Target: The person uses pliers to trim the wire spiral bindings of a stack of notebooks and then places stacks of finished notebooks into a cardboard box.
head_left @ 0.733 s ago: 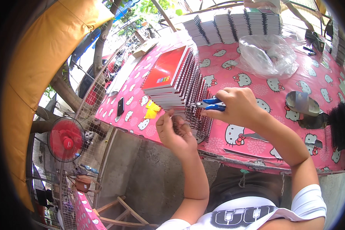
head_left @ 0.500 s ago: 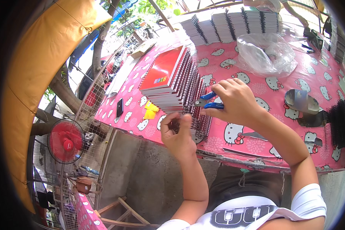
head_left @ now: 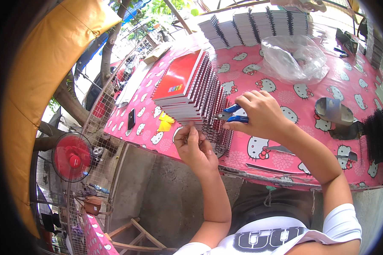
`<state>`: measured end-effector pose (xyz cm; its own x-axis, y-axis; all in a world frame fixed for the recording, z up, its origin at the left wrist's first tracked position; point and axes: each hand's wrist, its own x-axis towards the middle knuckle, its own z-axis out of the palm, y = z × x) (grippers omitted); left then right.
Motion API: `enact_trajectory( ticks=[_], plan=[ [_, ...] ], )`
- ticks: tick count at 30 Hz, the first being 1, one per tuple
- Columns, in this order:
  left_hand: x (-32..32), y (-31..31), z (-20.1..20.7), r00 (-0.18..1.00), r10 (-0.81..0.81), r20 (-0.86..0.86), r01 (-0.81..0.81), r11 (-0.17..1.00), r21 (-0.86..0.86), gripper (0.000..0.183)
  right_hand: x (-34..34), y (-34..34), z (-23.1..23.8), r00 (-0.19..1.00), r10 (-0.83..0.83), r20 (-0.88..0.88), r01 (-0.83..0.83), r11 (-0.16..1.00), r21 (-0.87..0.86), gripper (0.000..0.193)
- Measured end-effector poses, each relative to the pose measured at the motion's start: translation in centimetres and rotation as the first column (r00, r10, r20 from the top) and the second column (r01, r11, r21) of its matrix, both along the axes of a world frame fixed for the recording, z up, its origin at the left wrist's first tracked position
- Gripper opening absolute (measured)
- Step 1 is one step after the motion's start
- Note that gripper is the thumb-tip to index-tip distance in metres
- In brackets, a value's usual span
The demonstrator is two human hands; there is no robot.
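A tall stack of spiral-bound notebooks (head_left: 175, 80) with a red cover on top stands at the table's near left, its coil edges facing right. My right hand (head_left: 259, 111) is closed around blue-handled wire cutters (head_left: 232, 118), whose metal jaws touch or nearly touch the coils. My left hand (head_left: 196, 149) is at the near corner of the stack, thumb and fingers curled together in a pinch. Whatever lies between those fingertips is too small and hidden to name. Loose-looking coil ends show between the two hands.
A pink patterned tablecloth (head_left: 285, 95) covers the table. Around the stack are a yellow piece (head_left: 165, 122) and a phone (head_left: 131, 119). A clear plastic bag (head_left: 291, 59), more bound books (head_left: 259, 24), a tape roll (head_left: 332, 111) and black coils (head_left: 378, 136) lie farther off. A red fan (head_left: 73, 156) stands left.
My left hand's thumb and fingers have drawn closer together and shifted slightly left at the stack's corner. My right hand and the cutters have hardly moved.
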<state>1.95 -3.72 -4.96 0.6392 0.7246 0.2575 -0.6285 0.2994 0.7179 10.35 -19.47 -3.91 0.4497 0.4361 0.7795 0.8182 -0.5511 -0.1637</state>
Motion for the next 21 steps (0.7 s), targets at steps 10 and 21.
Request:
enact_trajectory(
  ticks=[10,21],
  plan=[
    [0.4,0.6,-1.5,0.985,0.150,-0.081,-0.103,0.901,0.421,0.023,-0.3,0.8,0.6,0.982,0.001,-0.191,-0.026,0.992,-0.126,0.057],
    [-0.9,2.1,-1.1,0.982,-0.186,-0.017,0.185,0.982,-0.043,0.027,-0.5,0.7,-0.1,0.991,0.004,0.132,-0.006,1.000,0.019,0.056]
  ],
)
